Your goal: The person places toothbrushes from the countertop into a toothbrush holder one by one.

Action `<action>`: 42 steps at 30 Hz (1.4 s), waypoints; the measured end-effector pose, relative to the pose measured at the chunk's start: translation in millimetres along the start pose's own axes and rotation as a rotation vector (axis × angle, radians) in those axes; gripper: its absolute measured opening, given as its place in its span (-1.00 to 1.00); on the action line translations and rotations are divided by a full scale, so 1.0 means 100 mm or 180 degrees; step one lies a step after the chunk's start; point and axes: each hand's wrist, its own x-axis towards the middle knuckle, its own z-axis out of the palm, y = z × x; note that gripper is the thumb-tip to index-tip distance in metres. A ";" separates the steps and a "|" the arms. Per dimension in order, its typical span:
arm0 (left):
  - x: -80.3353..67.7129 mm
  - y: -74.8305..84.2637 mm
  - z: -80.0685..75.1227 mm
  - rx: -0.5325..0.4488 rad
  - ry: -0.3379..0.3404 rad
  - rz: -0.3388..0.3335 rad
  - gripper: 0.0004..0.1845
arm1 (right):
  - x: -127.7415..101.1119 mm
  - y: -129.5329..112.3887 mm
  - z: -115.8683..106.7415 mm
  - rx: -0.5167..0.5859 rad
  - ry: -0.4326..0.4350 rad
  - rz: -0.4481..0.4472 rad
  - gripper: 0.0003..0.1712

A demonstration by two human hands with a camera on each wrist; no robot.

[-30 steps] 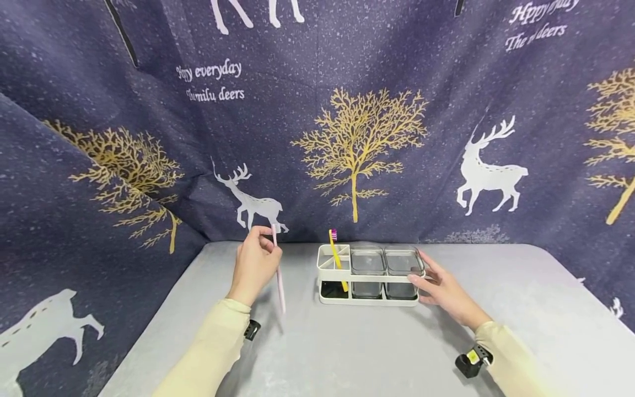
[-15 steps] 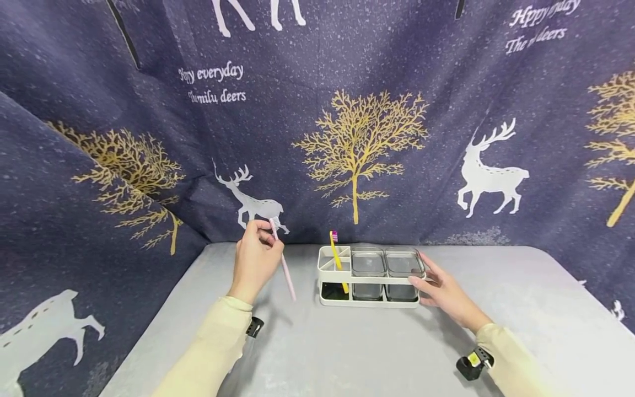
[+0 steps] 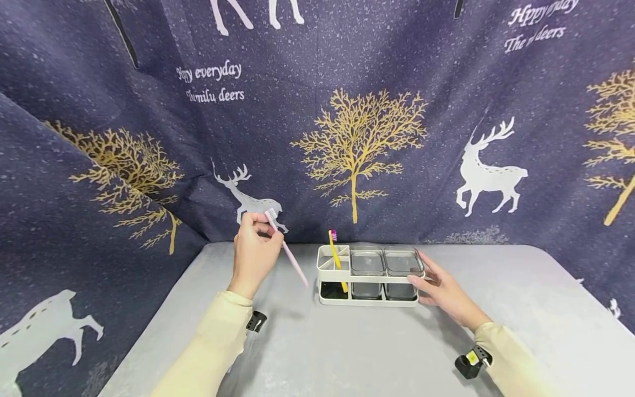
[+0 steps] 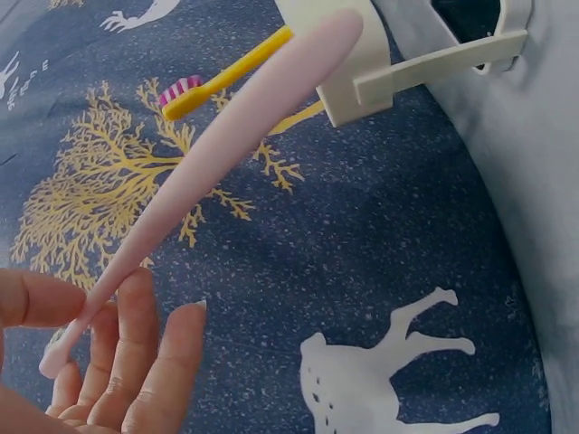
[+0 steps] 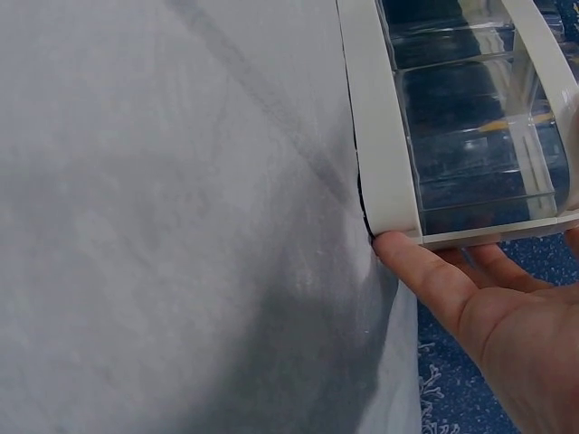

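Behind grey table (image 3: 357, 353), navy backdrop (image 3: 421, 60); left grip (image 3: 254, 251) pinching toothbrush (image 3: 294, 261), right grip (image 3: 445, 290) holding rack (image 3: 372, 279).

"Left wrist view: what's cut off?"
"The left hand (image 4: 109, 384), lower left; the rack (image 4: 355, 90), top."
"And hidden, head view?"
"Part of the yellow toothbrush (image 3: 335, 255), just below centre, behind the rack."

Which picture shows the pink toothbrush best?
The head view: it shows the pink toothbrush from bristles to handle, pinched in the left hand. The left wrist view shows its handle larger, but the bristles are barely visible. The right wrist view doesn't show it.
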 end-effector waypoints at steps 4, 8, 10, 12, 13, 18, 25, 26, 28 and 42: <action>0.02 0.02 0.01 -0.0184 -0.0010 -0.0060 -0.66 | 0.00 0.01 -0.01 -0.0007 -0.0010 0.0001 -0.04; 0.03 0.05 0.02 -0.0404 -0.0056 -0.0122 -0.67 | 0.01 0.01 -0.01 0.0003 -0.0014 0.0014 -0.04; 0.04 0.06 0.04 -0.0533 -0.0071 -0.0151 -0.68 | 0.01 0.01 -0.01 -0.0002 -0.0014 0.0019 -0.04; 0.05 0.06 0.07 -0.0675 -0.0081 -0.0188 -0.68 | 0.01 0.02 -0.01 -0.0008 -0.0008 0.0029 -0.04; 0.06 0.07 0.08 -0.0759 -0.0082 -0.0209 -0.68 | 0.01 0.02 -0.02 -0.0014 -0.0002 0.0032 -0.03; 0.06 0.10 0.18 -0.1064 -0.0074 -0.0247 -0.68 | 0.00 0.03 -0.02 -0.0015 0.0002 0.0047 -0.03; 0.06 0.15 0.29 -0.1207 -0.0067 -0.0129 -0.67 | 0.00 0.02 0.01 0.0028 0.0003 0.0057 -0.04; 0.06 0.15 0.30 -0.1214 -0.0070 -0.0112 -0.67 | 0.01 0.02 0.01 0.0028 0.0007 0.0059 -0.04; 0.07 0.15 0.34 -0.1177 -0.0068 -0.0075 -0.67 | 0.01 0.02 0.01 0.0026 0.0011 0.0067 -0.05; 0.04 0.14 0.56 -0.0681 -0.0098 0.0075 -0.70 | 0.00 0.01 -0.01 0.0009 -0.0010 0.0075 -0.02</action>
